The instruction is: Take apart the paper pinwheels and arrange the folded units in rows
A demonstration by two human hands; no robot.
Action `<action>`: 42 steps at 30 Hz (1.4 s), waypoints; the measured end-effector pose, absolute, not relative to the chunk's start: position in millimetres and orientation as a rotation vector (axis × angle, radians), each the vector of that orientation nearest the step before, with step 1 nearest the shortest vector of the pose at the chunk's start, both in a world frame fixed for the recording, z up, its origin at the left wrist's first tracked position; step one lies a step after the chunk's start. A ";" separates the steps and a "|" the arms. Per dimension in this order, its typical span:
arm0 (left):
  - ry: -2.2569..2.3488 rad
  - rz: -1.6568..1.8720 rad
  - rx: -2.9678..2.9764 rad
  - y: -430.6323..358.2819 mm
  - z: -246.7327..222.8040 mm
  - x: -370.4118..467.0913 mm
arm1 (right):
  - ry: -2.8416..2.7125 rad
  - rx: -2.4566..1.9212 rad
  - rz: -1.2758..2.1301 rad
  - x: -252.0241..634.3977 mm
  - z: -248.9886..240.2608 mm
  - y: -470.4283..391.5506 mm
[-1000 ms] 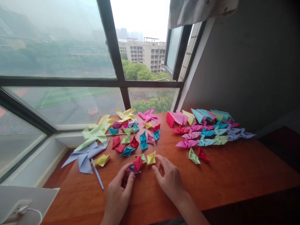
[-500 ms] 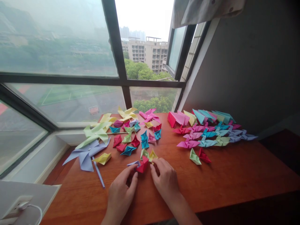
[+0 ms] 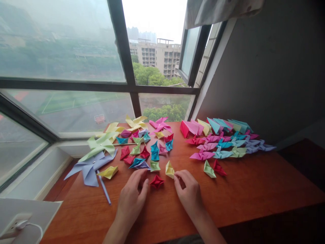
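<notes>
We have the left hand (image 3: 132,194) open and loosely curved over the table, thumb and forefinger apart, just beside the small red folded-paper boat (image 3: 157,182); a lavender folded-paper boat (image 3: 140,164) lies just past its fingertips, and we cannot tell whether they touch. The right hand (image 3: 189,190) is closed at the tips, seemingly pinching the lower corner of the pale yellow folded-paper boat (image 3: 169,169), which stands tilted to the right of the light green folded-paper boat (image 3: 155,166). We judge that too firm a pinch could crease or unfold that thin corner, and a low sweep of the left knuckles could knock the red boat askew. Light paper could also shift in a draught, since the dark-framed window (image 3: 162,90) has a pane ajar. Beneath everything we have a glossy reddish-brown wooden table (image 3: 243,196), with a lavender paper pinwheel (image 3: 91,166) at left and rows of many-coloured folded-paper birds (image 3: 223,154) at right. A dim grey wall (image 3: 269,67) rises beyond them, and a white wall socket (image 3: 12,234) sits low at left.
</notes>
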State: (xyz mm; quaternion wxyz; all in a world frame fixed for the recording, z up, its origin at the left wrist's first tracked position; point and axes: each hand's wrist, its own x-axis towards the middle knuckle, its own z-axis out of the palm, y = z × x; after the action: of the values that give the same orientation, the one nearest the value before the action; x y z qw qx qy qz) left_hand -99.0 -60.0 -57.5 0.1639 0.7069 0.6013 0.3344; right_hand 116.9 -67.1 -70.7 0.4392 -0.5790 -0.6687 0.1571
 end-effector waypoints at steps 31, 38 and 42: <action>1.422 0.993 2.198 -61.7 -59.1 -97.5 | -1.499 -1.486 0.030 177.1 -66.3 -115.2; 1.512 1.040 2.104 -62.2 -59.7 -97.7 | -1.359 -1.807 -0.493 291.2 -54.9 -128.9; 1.537 1.019 2.072 -62.8 -57.5 -97.0 | -1.480 -1.865 -0.556 328.8 -65.7 -113.4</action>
State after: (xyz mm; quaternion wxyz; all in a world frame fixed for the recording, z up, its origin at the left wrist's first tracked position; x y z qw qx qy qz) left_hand -97.0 -62.8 -57.5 0.1829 0.7345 0.5447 0.3610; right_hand 328.8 -113.4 -65.7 0.3415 -0.7169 -0.5691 -0.2137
